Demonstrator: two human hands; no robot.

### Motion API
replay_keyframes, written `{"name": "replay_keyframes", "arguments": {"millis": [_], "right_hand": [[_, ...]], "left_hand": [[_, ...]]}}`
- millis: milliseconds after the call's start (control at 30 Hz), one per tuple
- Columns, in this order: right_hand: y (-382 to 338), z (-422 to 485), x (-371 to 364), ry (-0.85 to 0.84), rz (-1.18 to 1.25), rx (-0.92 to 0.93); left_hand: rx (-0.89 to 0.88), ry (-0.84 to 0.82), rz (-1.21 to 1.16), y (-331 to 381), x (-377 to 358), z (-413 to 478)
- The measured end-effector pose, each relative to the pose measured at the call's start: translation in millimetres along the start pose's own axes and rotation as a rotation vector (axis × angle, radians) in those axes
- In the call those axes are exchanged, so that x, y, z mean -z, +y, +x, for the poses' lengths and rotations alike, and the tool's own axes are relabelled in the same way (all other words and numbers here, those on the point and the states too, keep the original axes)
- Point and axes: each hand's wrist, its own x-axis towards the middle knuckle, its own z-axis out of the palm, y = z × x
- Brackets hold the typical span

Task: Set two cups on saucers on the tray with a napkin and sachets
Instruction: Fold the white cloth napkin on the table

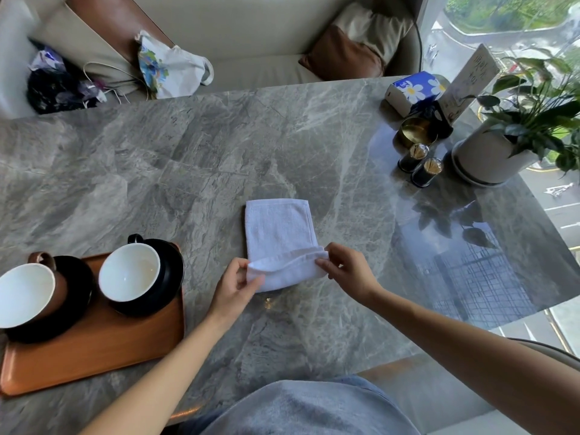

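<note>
White terry napkin (pixel 279 233), rectangular, near edge pinched by L hand (pixel 233 285) & R hand (pixel 348 274).

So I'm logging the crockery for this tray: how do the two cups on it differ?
The brown cup has a brown outside and handle; the black cup has a black outside and handle. The brown cup sits at the left of the tray, partly cut off by the frame edge; the black cup sits to its right, nearer the napkin. Both are white inside, look empty, and stand on black saucers.

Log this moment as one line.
step: folding white cloth napkin | left hand, right hand: pinching near edge | orange tray: two cups on saucers
</note>
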Motion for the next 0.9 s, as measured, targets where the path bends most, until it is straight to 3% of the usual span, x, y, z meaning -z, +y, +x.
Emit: {"name": "replay_keyframes", "arguments": {"millis": [67,200,333,433,600,900], "right_hand": [[-1,-1,2,-0.048,0.024,-0.005],[-3,-3,7,-0.158,0.027,0.041],[-1,-9,10,-0.168,0.002,0.044],[-2,-15,8,-0.205,0.143,-0.021],[-9,-12,4,-0.248,0.275,-0.042],[-8,-18,-10,-0.107,0.326,-0.116]], "left_hand": [[-0.028,-0.022,0.103,-3,-2,-3],[-0.151,0.087,0.197,-4,-2,-5],[-0.113,0.050,0.170,-6,2,-10],[-0.092,-0.032,0.187,-9,6,-17],[-0.047,-0.010,0.055,-3,8,-16],[0.120,0.039,-0.098,-3,-6,-18]]}}
